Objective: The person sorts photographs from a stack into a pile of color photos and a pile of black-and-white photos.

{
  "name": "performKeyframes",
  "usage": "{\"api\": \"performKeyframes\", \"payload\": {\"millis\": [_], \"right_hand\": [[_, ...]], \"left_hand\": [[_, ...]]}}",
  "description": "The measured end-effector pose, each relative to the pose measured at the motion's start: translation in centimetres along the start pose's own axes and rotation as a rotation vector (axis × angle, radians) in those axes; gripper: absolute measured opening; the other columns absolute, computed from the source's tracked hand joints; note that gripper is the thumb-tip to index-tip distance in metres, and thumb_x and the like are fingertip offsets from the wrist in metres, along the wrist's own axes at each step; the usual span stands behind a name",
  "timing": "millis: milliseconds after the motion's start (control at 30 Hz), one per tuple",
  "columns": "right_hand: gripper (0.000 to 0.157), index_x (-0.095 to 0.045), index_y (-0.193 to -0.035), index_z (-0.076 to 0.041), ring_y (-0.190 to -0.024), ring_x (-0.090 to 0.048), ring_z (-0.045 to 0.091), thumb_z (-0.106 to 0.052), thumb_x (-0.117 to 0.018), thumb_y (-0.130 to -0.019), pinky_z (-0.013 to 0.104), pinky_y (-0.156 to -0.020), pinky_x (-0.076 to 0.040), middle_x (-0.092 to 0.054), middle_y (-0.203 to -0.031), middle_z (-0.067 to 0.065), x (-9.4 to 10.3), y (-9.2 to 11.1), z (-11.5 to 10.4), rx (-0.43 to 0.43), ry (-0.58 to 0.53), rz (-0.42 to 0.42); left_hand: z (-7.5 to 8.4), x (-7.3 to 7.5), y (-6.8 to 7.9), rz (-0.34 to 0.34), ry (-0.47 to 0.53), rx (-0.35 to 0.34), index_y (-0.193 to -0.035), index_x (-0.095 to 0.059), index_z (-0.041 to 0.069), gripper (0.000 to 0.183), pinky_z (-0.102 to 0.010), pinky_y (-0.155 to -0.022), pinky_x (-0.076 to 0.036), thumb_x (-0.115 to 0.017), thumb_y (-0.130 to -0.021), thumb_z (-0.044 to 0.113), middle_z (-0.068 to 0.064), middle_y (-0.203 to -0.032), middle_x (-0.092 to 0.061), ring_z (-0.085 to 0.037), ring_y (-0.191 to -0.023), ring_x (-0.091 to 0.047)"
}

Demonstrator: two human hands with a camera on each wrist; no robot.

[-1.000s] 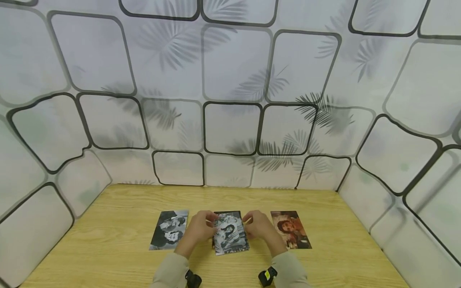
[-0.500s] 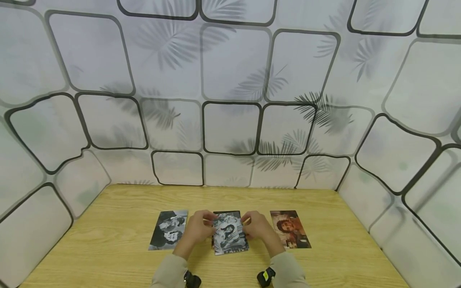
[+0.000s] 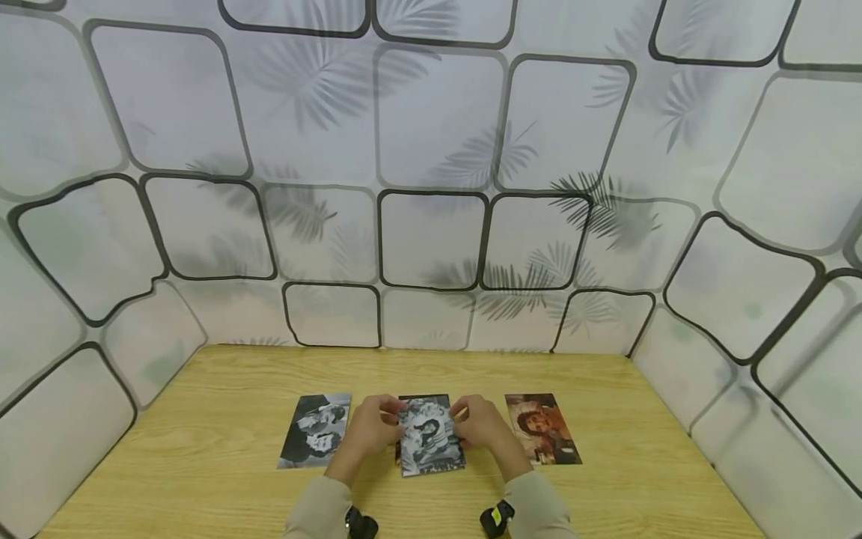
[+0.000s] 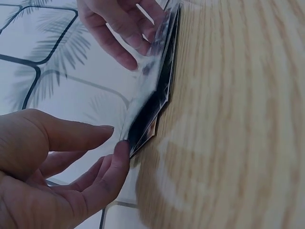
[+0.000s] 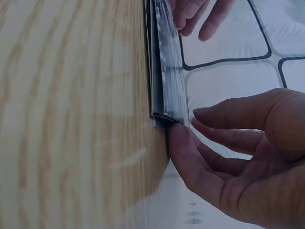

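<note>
A black-and-white photo [image 3: 431, 442] lies on top of a small stack, slightly askew over the photos beneath it. My left hand [image 3: 373, 423] is at the left side of this stack, and my right hand [image 3: 480, 421] at the right side. In the left wrist view, a left fingertip [image 4: 123, 147] touches the stack's corner, with the thumb apart from the other fingers. The right wrist view shows a right fingertip [image 5: 178, 131] against the lower edge of the photos, its thumb raised a little off them. The lower photos are mostly hidden.
On the wooden table [image 3: 229, 419], another black-and-white photo [image 3: 316, 430] lies left of the hands. A reddish-brown photo [image 3: 544, 429] lies to their right. Behind the table hangs a pale patterned curtain [image 3: 431, 239] with leaf shapes, which also closes off both sides.
</note>
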State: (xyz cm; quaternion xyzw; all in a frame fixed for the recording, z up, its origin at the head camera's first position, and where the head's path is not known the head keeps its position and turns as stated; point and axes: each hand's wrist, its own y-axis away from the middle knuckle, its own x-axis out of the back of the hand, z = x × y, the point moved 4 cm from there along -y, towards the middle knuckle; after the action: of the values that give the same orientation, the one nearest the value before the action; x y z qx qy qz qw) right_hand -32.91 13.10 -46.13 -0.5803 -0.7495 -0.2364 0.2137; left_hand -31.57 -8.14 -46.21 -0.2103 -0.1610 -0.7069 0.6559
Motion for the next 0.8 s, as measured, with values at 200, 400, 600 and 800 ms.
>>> {"api": "performKeyframes", "payload": {"millis": [200, 400, 600, 800], "right_hand": [[0.025, -0.070, -0.112, 0.003, -0.080, -0.070, 0.025, 0.003, -0.068, -0.087, 0.035, -0.061, -0.061, -0.070, -0.101, 0.020, 0.5, 0.0, -0.3, 0.039, 0.047, 0.011], [0.026, -0.070, -0.114, 0.001, -0.072, -0.069, 0.022, 0.003, -0.067, -0.088, 0.035, -0.060, -0.060, -0.069, -0.099, 0.018, 0.5, 0.1, -0.7, 0.040, 0.016, 0.003], [0.026, -0.069, -0.118, -0.001, -0.066, -0.065, 0.021, 0.003, -0.065, -0.092, 0.035, -0.059, -0.059, -0.065, -0.094, 0.015, 0.4, 0.4, -1.2, 0.041, -0.028, -0.026], [0.026, -0.068, -0.119, -0.001, -0.070, -0.066, 0.023, 0.002, -0.067, -0.093, 0.039, -0.064, -0.062, -0.062, -0.094, 0.015, 0.4, 0.7, -1.7, 0.051, -0.049, -0.037]], "left_hand": [[0.0, 0.0, 0.1, 0.032, 0.031, 0.000, -0.111, -0.073, 0.001, 0.031, -0.038, -0.073, -0.061, -0.079, -0.082, -0.006, -0.019, -0.113, -0.069, -0.029, -0.100, -0.069], [0.0, 0.2, 0.0, 0.054, 0.091, -0.002, -0.109, -0.073, -0.001, 0.030, -0.036, -0.073, -0.062, -0.079, -0.081, -0.009, -0.021, -0.117, -0.066, -0.030, -0.102, -0.069], [0.0, 0.7, 0.4, 0.053, 0.126, -0.021, -0.110, -0.072, -0.002, 0.030, -0.038, -0.075, -0.063, -0.078, -0.081, -0.009, -0.023, -0.119, -0.066, -0.032, -0.103, -0.070], [-0.3, 1.0, 0.6, 0.034, 0.159, -0.038, -0.112, -0.071, -0.004, 0.033, -0.040, -0.077, -0.064, -0.080, -0.081, -0.008, -0.023, -0.117, -0.068, -0.035, -0.104, -0.071]]}}
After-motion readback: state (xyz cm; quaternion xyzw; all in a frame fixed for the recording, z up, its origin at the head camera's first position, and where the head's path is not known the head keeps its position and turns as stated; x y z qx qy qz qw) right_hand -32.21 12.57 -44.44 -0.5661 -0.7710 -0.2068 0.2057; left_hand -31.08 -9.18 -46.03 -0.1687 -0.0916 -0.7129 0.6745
